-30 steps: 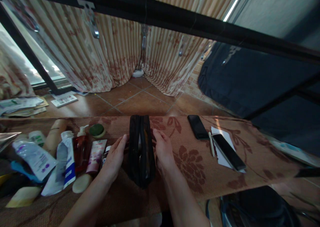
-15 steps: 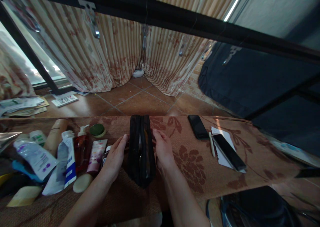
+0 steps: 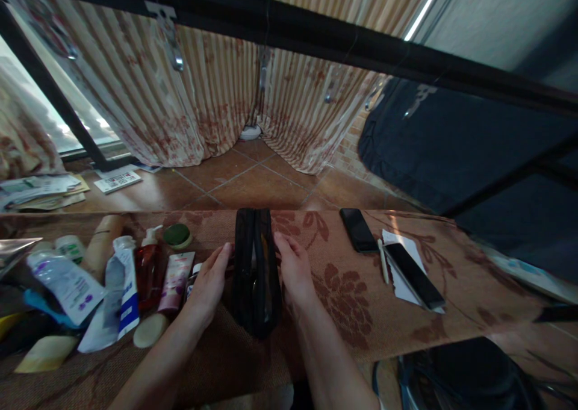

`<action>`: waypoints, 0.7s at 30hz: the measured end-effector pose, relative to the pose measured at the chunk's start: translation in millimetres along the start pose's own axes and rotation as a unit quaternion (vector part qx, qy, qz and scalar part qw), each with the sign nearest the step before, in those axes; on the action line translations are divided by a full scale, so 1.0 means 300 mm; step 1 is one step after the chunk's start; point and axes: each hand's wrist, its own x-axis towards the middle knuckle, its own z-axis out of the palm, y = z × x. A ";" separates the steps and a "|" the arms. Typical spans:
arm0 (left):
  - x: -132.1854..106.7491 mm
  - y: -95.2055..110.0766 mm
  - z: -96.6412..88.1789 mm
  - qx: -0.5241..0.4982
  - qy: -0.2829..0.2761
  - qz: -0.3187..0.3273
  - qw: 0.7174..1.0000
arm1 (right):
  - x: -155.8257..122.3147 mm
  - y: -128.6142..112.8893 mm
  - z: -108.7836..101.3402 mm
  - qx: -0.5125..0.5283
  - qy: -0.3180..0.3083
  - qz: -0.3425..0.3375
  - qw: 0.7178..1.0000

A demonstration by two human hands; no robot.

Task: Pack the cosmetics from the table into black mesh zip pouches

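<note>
A black zip pouch (image 3: 254, 271) stands on edge in the middle of the table, its top gaping a little. My left hand (image 3: 208, 286) presses flat against its left side, fingers stretched forward. On the pouch's right side rests my right hand (image 3: 294, 270), fingers curled onto the upper edge. Both hands hold the pouch between them. Just left of my left hand lie a pink tube (image 3: 174, 274) and a red pump bottle (image 3: 147, 267).
Several tubes, bottles and a green-lidded jar (image 3: 177, 235) crowd the table's left part. To the right lie two black phones (image 3: 358, 229) (image 3: 413, 274), one on white paper with a pen. The table carries a brown floral cloth (image 3: 361, 301). Curtains hang behind; tiled floor beyond.
Almost nothing: both hands stay on the pouch, and the view has shifted very slightly.
</note>
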 end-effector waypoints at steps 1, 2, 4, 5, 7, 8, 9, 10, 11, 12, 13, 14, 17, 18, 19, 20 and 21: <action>0.002 -0.001 -0.001 0.001 -0.001 -0.001 1.000 | -0.001 -0.001 0.002 0.002 -0.002 0.003 1.000; 0.004 -0.003 -0.002 0.001 -0.002 -0.002 1.000 | -0.003 -0.002 0.004 0.005 -0.005 0.005 1.000; 0.006 -0.004 -0.004 0.002 -0.004 -0.004 1.000 | -0.007 -0.007 0.008 0.001 -0.011 -0.001 1.000; 0.006 -0.003 -0.004 0.002 -0.005 -0.005 1.000 | -0.010 -0.011 0.010 -0.008 -0.011 -0.011 1.000; 0.005 -0.001 -0.005 0.001 -0.011 -0.008 1.000 | -0.015 -0.021 0.014 -0.030 -0.007 -0.037 0.999; 0.005 0.000 -0.005 0.001 -0.011 -0.008 1.000 | -0.017 -0.026 0.016 -0.038 -0.007 -0.048 0.998; 0.004 0.001 -0.005 0.002 -0.011 -0.007 1.000 | -0.020 -0.031 0.017 -0.043 -0.009 -0.056 0.997; 0.003 0.002 -0.004 0.002 -0.009 -0.006 1.000 | -0.022 -0.035 0.018 -0.045 -0.013 -0.062 0.997; 0.002 0.004 -0.004 0.003 -0.007 -0.006 1.000 | -0.023 -0.038 0.019 -0.045 -0.016 -0.066 0.997; 0.002 0.006 -0.003 0.004 -0.006 -0.007 1.000 | -0.023 -0.039 0.018 -0.043 -0.020 -0.068 0.997; 0.001 0.007 -0.003 0.004 -0.006 -0.008 1.000 | -0.023 -0.038 0.018 -0.042 -0.022 -0.069 0.996; 0.000 0.009 -0.002 0.004 -0.008 -0.011 1.000 | -0.021 -0.035 0.016 -0.043 -0.024 -0.070 0.996; -0.001 0.011 -0.002 0.009 -0.010 -0.014 1.000 | -0.013 -0.021 0.011 -0.049 -0.027 -0.070 0.996; -0.001 0.011 -0.002 0.012 -0.009 -0.013 1.000 | -0.010 -0.016 0.009 -0.053 -0.026 -0.071 0.996; 0.000 0.010 -0.003 0.014 -0.007 -0.012 1.000 | -0.008 -0.013 0.008 -0.054 -0.025 -0.072 0.996; 0.000 0.009 -0.003 0.015 -0.003 -0.010 1.000 | -0.006 -0.011 0.008 -0.053 -0.025 -0.073 0.996; 0.001 0.007 -0.002 0.013 0.001 -0.008 1.000 | -0.006 -0.010 0.008 -0.050 -0.024 -0.073 0.996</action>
